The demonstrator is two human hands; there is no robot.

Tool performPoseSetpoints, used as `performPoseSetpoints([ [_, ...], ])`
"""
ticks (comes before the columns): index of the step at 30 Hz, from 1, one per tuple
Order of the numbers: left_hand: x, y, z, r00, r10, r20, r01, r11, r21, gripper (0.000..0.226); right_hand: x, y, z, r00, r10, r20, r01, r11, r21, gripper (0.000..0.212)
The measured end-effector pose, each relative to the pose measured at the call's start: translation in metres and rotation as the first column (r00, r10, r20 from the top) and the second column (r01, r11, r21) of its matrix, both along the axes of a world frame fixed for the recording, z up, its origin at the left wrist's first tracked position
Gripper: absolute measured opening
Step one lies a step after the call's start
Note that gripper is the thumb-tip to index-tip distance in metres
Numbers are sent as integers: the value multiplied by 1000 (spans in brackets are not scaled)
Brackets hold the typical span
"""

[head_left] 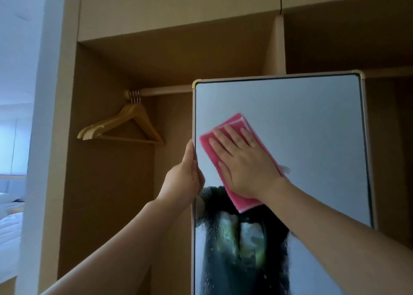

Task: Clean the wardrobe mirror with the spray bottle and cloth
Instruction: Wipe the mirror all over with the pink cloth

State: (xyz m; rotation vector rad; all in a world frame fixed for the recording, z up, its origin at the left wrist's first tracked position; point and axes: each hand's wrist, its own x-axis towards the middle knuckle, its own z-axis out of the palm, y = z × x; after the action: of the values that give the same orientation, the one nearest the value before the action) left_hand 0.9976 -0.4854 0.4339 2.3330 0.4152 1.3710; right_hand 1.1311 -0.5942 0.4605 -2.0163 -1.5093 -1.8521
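The mirror (301, 127) is smooth, glossy glass. Its upper part is even and clean-looking, and its lower part is wet, beaded and streaked with droplets. Its thin frame (194, 116) has a pale satin finish, probably metal, with shiny brass-coloured corner caps (197, 82). The cloth (237, 121) is soft, matt pink fabric with a lighter stitched edge. The wardrobe (107, 183) panels are smooth, matt, light tan wood-look board. The hangers (134, 120) are pale varnished wood with a slight sheen, on small shiny metal hooks (135, 98), hung from a smooth, light wooden rail (167, 91).
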Motion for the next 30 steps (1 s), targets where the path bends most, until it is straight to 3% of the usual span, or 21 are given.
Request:
performPoseSetpoints([
  [10,3,9,-1,998,20,58,-25,996,84,54,-13,24,89,1000,-19,21,16,990,139,59],
  [14,5,15,-12,973,-174,152,189,978,-85,30,-13,24,87,999,-22,32,18,991,134,59],
  [16,6,22,-21,954,-206,217,249,950,-191,29,-14,24,87,1000,-17,27,13,991,131,59],
  [23,-2,34,-71,978,-207,22,206,953,-222,39,-16,25,84,998,-34,49,28,992,120,59],
  [30,-8,37,-100,968,-245,-56,219,931,-291,42,-20,29,84,996,-68,53,61,990,126,58],
])
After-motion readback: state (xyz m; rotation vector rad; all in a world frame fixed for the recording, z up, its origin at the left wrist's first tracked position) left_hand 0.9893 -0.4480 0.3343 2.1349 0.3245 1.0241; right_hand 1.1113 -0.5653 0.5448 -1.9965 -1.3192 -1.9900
